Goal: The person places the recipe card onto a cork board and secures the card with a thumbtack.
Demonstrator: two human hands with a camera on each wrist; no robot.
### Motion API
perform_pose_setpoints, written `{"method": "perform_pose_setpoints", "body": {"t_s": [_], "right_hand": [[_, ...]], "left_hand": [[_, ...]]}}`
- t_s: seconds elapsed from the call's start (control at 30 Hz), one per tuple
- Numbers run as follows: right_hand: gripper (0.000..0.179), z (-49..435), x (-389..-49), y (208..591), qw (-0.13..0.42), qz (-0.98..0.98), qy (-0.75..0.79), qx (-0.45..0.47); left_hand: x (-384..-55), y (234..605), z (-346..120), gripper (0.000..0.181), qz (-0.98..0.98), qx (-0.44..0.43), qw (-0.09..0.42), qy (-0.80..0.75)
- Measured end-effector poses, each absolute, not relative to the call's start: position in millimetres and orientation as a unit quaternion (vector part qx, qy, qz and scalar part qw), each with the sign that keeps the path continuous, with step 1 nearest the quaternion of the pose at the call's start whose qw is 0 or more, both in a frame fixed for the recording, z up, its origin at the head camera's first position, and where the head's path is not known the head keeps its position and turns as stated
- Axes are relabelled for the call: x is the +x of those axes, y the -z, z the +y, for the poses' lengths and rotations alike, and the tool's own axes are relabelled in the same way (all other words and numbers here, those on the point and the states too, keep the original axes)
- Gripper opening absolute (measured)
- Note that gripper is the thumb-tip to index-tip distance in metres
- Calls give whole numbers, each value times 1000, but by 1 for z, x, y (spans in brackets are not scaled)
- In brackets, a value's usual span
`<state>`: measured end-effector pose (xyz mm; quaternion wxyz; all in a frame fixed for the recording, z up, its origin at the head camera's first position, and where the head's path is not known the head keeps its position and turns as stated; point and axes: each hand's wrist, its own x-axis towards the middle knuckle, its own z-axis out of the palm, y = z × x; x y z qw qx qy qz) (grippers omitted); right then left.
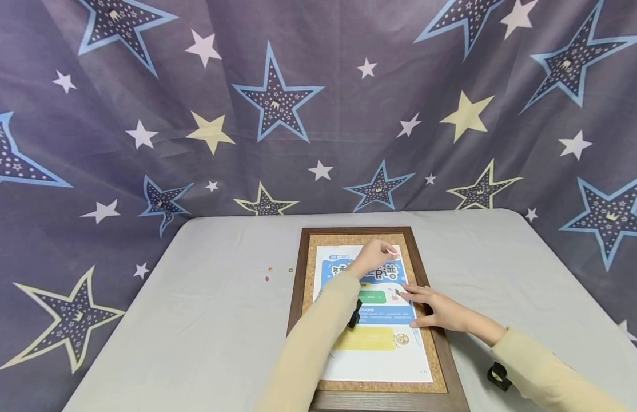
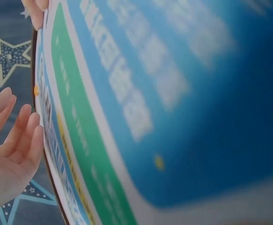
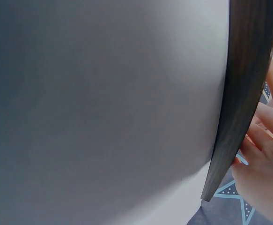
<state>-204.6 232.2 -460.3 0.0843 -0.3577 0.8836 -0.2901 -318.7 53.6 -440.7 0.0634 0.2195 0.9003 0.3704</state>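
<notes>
right hand [image 1: 443,312], fingers spread, is seemingly steadying the poster [image 1: 381,315] beneath while left hand [image 1: 372,257], pinch unclear, is resting at its corner.

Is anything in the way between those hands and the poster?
Nothing visible is. The left hand is at the top right corner of the poster, and the right hand reaches over the brown frame to the poster's right edge. Small bits on the table lie off left.

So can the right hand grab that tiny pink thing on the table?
Probably not easily: the right hand is at the edge of the poster, and the left arm crosses the board between it and the pink thing.
</notes>
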Motion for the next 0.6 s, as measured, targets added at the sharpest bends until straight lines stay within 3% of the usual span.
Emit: {"method": "perform_pose_setpoints", "body": {"t_s": [0.6], "right_hand": [[67,233,-204,461,88,885,290,-354]], "left_hand": [[-320,429,5,21,886,226,83,-396]]}}
